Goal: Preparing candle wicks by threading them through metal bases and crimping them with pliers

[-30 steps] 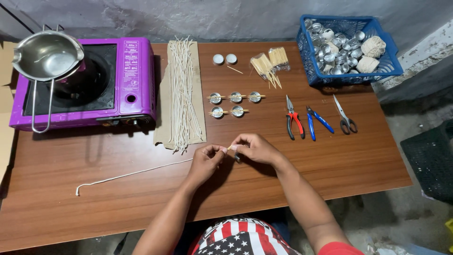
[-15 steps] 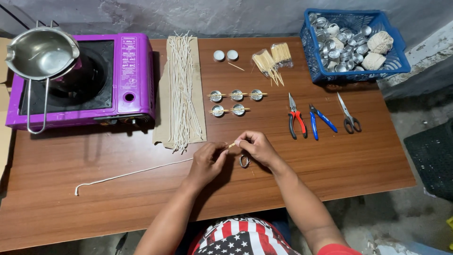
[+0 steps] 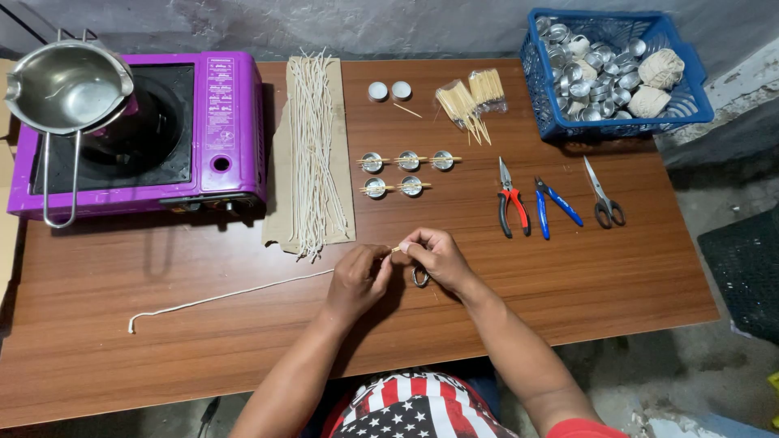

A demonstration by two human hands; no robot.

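Left hand (image 3: 357,280) and right hand (image 3: 434,255): both pinched shut on a thin white waxed string (image 3: 227,296), near the brown wood-grain tabletop's (image 3: 568,284) front edge. Small round metal cup (image 3: 420,277) under the right hand. Behind: bundle of pale wicks on cardboard (image 3: 311,154), red-handled pliers (image 3: 511,207).

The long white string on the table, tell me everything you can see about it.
The long white string looks like a thin, stiff cord, off-white. It lies flat on the brown wooden table, running in a gentle line from a small hooked end at the left up to the left hand, which pinches its right end close to the right hand. Nothing else touches it. It lies apart from the bundle of cut strings on cardboard.
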